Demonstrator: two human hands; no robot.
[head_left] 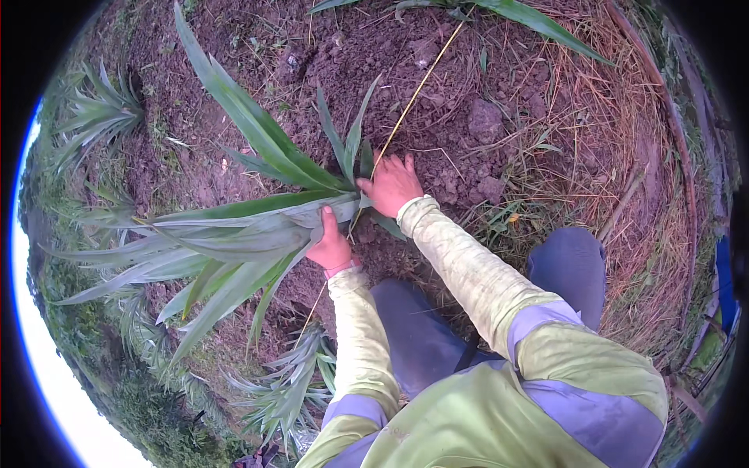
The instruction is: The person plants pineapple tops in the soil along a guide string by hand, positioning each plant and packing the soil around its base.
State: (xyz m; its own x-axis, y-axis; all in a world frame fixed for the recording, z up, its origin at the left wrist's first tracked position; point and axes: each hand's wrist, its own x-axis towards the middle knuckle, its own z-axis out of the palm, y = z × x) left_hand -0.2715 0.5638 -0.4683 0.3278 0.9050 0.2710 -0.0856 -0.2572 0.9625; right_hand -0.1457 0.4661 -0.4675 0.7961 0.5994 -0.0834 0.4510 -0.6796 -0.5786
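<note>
A pineapple plant (242, 226) with long grey-green leaves leans to the left in the middle of the view. My left hand (331, 248) is wrapped round its bundled leaves near the base, thumb on top. At the foot of the plant, my right hand (392, 187) rests on the dark soil (437, 168), fingers apart and tips partly in the dirt. A thin yellow string (417, 93) runs taut past the right hand's thumb and the plant's base, then on toward a smaller plant below. The plant's roots are hidden.
Another spiky plant (292, 386) grows at lower left, and one more (101, 109) at far upper left. Long leaves (538, 23) reach in at the top edge. Dry straw (577, 86) covers the ground to the right. My bent knee (568, 269) is beside my right arm.
</note>
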